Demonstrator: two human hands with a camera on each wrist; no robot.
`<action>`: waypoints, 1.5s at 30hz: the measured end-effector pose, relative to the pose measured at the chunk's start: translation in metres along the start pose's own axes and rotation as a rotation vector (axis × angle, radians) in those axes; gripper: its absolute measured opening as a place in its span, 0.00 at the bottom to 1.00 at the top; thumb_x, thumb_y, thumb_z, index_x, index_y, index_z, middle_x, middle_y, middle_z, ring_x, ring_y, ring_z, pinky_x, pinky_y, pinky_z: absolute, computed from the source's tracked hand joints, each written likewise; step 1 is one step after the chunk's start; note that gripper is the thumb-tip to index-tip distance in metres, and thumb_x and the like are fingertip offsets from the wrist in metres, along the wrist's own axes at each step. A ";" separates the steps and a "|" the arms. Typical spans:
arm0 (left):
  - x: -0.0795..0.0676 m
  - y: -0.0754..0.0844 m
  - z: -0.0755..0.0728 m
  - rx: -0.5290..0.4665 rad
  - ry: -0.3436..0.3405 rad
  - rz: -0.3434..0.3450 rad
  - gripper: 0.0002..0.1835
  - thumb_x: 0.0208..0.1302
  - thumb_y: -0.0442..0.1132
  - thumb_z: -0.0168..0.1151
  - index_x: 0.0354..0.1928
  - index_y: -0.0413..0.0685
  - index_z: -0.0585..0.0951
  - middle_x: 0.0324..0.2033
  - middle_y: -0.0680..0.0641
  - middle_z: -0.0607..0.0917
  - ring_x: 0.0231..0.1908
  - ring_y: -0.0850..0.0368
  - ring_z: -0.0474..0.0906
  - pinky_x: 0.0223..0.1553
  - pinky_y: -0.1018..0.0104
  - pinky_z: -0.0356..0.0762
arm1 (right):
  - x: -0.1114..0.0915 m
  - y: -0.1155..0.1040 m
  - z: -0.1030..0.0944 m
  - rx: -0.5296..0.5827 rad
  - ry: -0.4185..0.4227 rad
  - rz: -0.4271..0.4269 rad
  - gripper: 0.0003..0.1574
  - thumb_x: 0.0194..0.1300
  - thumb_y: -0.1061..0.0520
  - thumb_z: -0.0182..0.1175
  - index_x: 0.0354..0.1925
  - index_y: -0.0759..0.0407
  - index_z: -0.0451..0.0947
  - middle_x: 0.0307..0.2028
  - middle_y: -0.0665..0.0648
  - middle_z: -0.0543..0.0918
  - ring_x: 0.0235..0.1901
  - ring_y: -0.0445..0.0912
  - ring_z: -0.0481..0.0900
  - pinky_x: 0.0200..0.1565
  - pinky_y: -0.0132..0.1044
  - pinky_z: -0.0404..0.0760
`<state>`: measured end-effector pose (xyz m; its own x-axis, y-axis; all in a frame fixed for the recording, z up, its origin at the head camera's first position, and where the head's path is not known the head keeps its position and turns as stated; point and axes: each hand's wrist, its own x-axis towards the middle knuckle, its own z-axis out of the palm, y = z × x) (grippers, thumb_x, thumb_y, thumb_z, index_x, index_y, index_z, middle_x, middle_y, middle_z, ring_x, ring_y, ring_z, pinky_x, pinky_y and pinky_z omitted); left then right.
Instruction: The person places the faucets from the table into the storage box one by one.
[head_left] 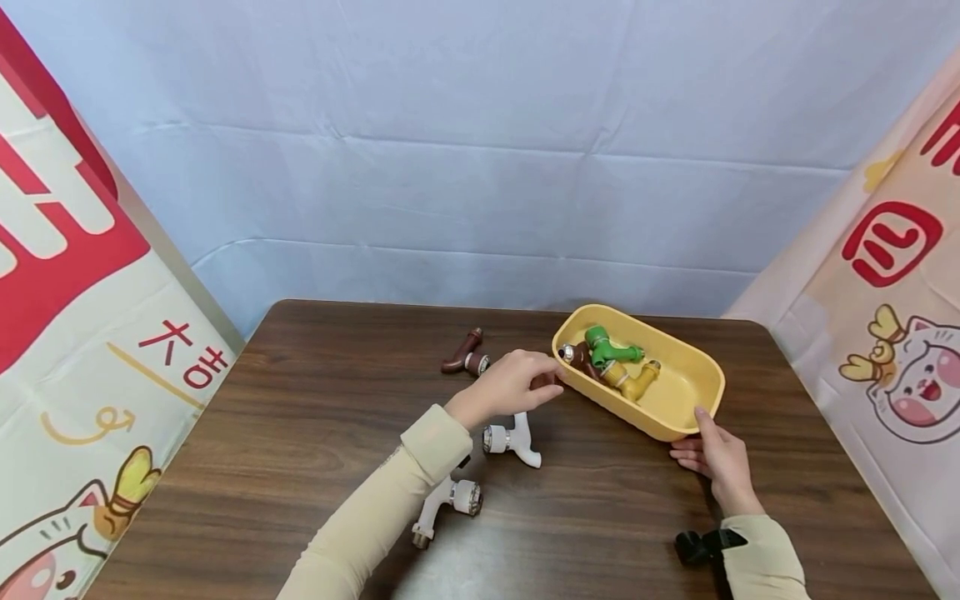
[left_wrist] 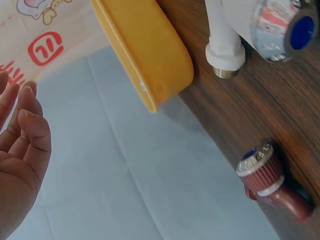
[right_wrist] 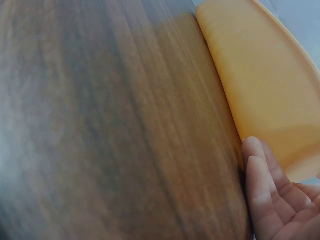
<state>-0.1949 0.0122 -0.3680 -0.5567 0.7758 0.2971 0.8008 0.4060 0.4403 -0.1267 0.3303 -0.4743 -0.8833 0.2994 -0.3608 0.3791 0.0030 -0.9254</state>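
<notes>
A yellow plastic basin [head_left: 678, 402] stands at the table's back right. Inside its left part lie a green tap [head_left: 613, 350], a brown tap [head_left: 581, 360] and a yellow tap [head_left: 637, 383]. My right hand [head_left: 716, 460] grips the basin's near right corner, thumb over the rim and fingers against the outer wall. Beside the basin's left end is my left hand [head_left: 513, 385], fingers loosely bent and nothing held; in the left wrist view it appears apart from the basin. Another brown tap [left_wrist: 265, 172], a white tap [head_left: 517, 440] and a second white tap [head_left: 450, 497] lie around my left forearm.
The brown wooden table [head_left: 585, 533] ends at a pale blue cloth backdrop [head_left: 480, 167]. Printed cloths hang at the left [head_left: 97, 333] and right [head_left: 885, 333]. A black strap [head_left: 705, 546] sits at my right wrist.
</notes>
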 end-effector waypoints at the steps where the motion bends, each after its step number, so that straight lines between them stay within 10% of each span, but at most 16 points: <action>1: -0.002 -0.001 -0.001 0.002 -0.002 -0.003 0.08 0.64 0.39 0.56 0.41 0.46 0.80 0.32 0.53 0.81 0.24 0.66 0.70 0.29 0.77 0.67 | 0.000 0.000 0.000 0.000 -0.001 0.001 0.46 0.63 0.33 0.43 0.55 0.74 0.59 0.18 0.50 0.81 0.21 0.41 0.81 0.27 0.34 0.80; 45: -0.059 -0.007 -0.015 0.046 0.076 -0.018 0.08 0.61 0.36 0.59 0.41 0.44 0.80 0.29 0.53 0.80 0.25 0.65 0.72 0.29 0.77 0.69 | 0.002 0.003 0.000 0.005 0.011 0.003 0.48 0.61 0.31 0.45 0.55 0.73 0.60 0.18 0.50 0.81 0.21 0.40 0.82 0.28 0.34 0.80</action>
<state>-0.1712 -0.0440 -0.3763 -0.5845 0.7304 0.3534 0.7990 0.4423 0.4074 -0.1276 0.3309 -0.4774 -0.8790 0.3096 -0.3626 0.3805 -0.0028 -0.9248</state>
